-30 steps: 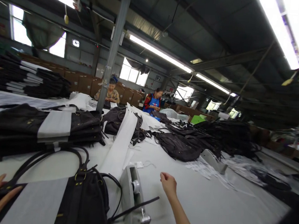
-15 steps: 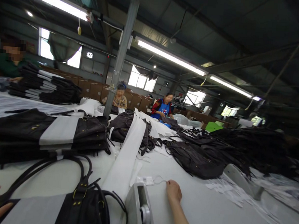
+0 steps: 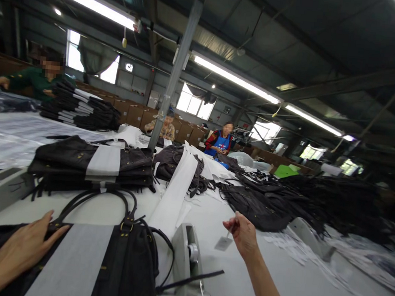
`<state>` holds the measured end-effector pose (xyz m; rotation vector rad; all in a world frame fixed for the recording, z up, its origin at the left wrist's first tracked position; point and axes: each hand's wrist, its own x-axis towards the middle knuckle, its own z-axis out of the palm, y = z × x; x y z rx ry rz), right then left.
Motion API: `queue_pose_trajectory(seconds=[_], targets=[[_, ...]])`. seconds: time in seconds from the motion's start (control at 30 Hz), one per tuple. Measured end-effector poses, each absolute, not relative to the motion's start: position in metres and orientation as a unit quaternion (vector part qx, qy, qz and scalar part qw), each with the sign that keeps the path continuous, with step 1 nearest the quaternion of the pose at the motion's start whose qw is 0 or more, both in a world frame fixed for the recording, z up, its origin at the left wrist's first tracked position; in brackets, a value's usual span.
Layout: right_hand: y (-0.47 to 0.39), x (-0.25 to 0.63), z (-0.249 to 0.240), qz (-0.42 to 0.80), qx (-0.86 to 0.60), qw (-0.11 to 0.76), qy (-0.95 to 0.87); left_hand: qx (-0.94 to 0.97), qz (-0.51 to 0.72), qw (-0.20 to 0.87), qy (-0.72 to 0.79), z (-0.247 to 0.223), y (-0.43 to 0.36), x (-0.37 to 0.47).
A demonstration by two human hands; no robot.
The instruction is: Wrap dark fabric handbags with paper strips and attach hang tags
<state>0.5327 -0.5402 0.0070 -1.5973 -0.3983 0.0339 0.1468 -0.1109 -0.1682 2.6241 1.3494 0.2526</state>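
Note:
A black handbag [image 3: 130, 261] lies in front of me, with a white paper band [image 3: 72, 266] across its middle and its handles pointing away. My left hand [image 3: 25, 248] rests on the left part of this bag, fingers stretched out and holding nothing. To the right of the tape dispenser, my right hand [image 3: 243, 233] is raised over the white table, its fingers pinched on the string of a hang tag. The small pale hang tag [image 3: 223, 243] dangles just below those fingers, a little blurred.
A grey tape dispenser [image 3: 184, 256] stands right of the bag, another dispenser [image 3: 5, 192] at the left. Beyond are stacked banded bags [image 3: 134, 163], white paper strips [image 3: 177, 183] and a metal post [image 3: 179, 69]. Black bags [image 3: 248, 202] pile up right. Several people work across the table.
My right hand has lifted the hang tag off the table by its string. My left hand has moved right and flattened onto the bag. The view has swung left.

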Motion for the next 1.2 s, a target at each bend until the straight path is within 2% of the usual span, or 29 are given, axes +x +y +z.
queue_pose_trajectory(seconds=[0.13, 0.3, 0.4, 0.57, 0.8, 0.97, 1.13, 1.2], targets=[[-0.525, 0.472, 0.060, 0.147, -0.606, 0.761, -0.181, 0.893, 0.104, 0.068, 0.433, -0.167, -0.110, 0.149], [-0.503, 0.404, 0.094, 0.233, -0.618, 0.704, -0.261, 0.896, 0.112, 0.168, 0.395, -0.164, -0.095, 0.143], [-0.487, 0.370, 0.094, 0.244, -0.650, 0.649, -0.310, 0.900, 0.067, 0.236, 0.360, -0.145, -0.081, 0.135], [-0.443, 0.323, 0.082, 0.267, -0.666, 0.618, -0.322, 0.901, 0.029, 0.266, 0.343, -0.114, -0.060, 0.127], [-0.346, 0.269, 0.074, 0.322, -0.644, 0.582, -0.379, 0.877, 0.057, 0.337, 0.338, -0.121, -0.038, 0.150], [-0.247, 0.250, 0.033, 0.303, -0.649, 0.566, -0.407, 0.837, 0.110, 0.398, 0.360, -0.144, -0.029, 0.160], [-0.172, 0.245, -0.044, 0.208, -0.772, 0.408, -0.440, 0.785, 0.163, 0.485, 0.350, -0.157, -0.019, 0.158], [-0.160, 0.242, -0.068, 0.188, -0.800, 0.373, -0.431, 0.765, 0.181, 0.514, 0.342, -0.159, -0.014, 0.156]])
